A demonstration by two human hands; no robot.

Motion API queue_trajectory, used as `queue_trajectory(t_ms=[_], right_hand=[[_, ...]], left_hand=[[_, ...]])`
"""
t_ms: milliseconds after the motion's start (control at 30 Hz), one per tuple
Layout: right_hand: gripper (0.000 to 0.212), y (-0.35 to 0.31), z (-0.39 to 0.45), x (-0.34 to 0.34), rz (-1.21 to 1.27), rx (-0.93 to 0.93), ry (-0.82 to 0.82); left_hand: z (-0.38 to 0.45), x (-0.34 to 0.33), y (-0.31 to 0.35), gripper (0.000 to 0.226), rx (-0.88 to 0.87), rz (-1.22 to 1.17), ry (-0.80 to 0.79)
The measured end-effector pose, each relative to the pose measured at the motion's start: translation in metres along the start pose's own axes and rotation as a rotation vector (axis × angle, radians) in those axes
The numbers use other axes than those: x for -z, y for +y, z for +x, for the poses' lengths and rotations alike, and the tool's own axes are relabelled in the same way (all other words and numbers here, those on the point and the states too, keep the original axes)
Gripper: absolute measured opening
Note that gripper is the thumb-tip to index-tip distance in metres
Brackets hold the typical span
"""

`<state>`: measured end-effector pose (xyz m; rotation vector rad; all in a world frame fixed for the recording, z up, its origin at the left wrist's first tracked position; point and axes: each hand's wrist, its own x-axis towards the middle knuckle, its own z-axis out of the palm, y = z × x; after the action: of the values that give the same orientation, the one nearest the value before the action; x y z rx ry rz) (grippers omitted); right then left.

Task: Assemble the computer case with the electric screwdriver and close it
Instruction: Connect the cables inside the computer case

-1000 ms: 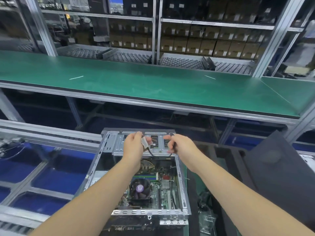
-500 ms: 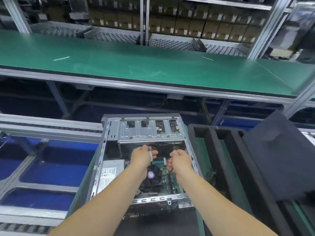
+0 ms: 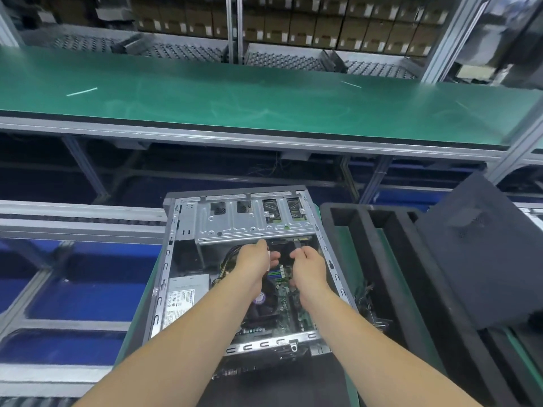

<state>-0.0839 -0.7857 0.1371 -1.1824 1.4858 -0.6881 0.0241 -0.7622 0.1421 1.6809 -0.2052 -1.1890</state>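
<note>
Your open computer case [image 3: 170, 277] lies on its side on the near surface [image 3: 138, 315], its open face up, drive cage [image 3: 252, 221] at the far end and power supply [image 3: 183, 301] along its left wall. Your left hand [image 3: 254, 259] reaches inside just below the drive cage, fingers curled round a small white connector [image 3: 268, 255]. Your right hand [image 3: 308, 264] is just beside it, fingers curled inward; whether it holds anything you cannot tell from here, since the fingertips are turned away. Beneath both hands: motherboard [image 3: 282, 292], partly hidden by your forearms. To the right of the case, touching its side: black foam tray [image 3: 367, 254] with long slots. Over that tray's right part: dark side panel [image 3: 482, 259], tilted. Beyond the case: green conveyor belt [image 3: 264, 101], then shelves of brown boxes [image 3: 323, 27].
</note>
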Motion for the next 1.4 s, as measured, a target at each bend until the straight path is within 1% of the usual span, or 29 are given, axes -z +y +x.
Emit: queue_trajectory(t_ms=[100, 300, 433, 500, 600, 667, 733, 833, 967, 1133, 1267, 1300, 1367, 1400], right_hand=[[0.026, 0.000, 0.002, 0.001, 0.008, 0.005, 0.006], [0.024, 0.001, 0.005, 0.001, 0.037, 0.003, -0.003], [0.025, 0.002, 0.008, 0.001, 0.009, 0.021, 0.000], [0.026, 0.001, 0.009, 0.001, -0.016, 0.041, 0.004], [0.028, 0.002, 0.011, 0.001, -0.041, 0.069, 0.014], [0.029, 0.002, 0.012, 0.000, -0.035, 0.063, 0.018], [0.029, 0.001, 0.013, -0.002, -0.004, 0.046, 0.013], [0.028, 0.001, 0.015, -0.003, 0.029, 0.020, 0.003], [0.029, 0.003, 0.018, -0.005, 0.036, 0.026, -0.002], [0.030, 0.004, 0.021, -0.008, 0.060, 0.019, -0.008], [0.029, 0.003, 0.019, -0.006, 0.034, 0.037, -0.037], [0.029, 0.003, 0.018, -0.005, 0.016, 0.045, -0.041], [0.028, 0.004, 0.017, -0.005, -0.009, 0.060, -0.051], [0.028, 0.004, 0.018, -0.004, -0.016, 0.060, -0.058]], left_hand=[[0.001, -0.004, 0.000, 0.033, -0.006, 0.002, -0.004], [0.002, -0.010, 0.001, 0.025, -0.024, -0.009, -0.013], [0.009, -0.014, -0.002, 0.024, -0.049, -0.011, 0.013], [0.014, -0.016, -0.006, 0.028, -0.066, -0.018, 0.026], [0.016, -0.020, -0.007, 0.045, -0.057, -0.015, 0.033], [0.016, -0.021, -0.004, 0.055, -0.031, -0.005, 0.068], [0.016, -0.022, 0.000, 0.058, -0.020, -0.007, 0.101], [0.018, -0.024, 0.004, 0.052, -0.008, -0.064, 0.115], [0.019, -0.023, 0.004, 0.045, 0.001, -0.079, 0.108], [0.018, -0.022, 0.002, 0.045, 0.009, -0.049, 0.100], [0.015, -0.016, 0.001, 0.054, -0.031, 0.066, 0.046], [0.014, -0.013, -0.002, 0.052, -0.037, 0.096, 0.019], [0.014, -0.003, -0.009, 0.036, -0.040, 0.096, -0.006], [0.013, 0.004, -0.009, 0.028, -0.032, 0.086, 0.008]])
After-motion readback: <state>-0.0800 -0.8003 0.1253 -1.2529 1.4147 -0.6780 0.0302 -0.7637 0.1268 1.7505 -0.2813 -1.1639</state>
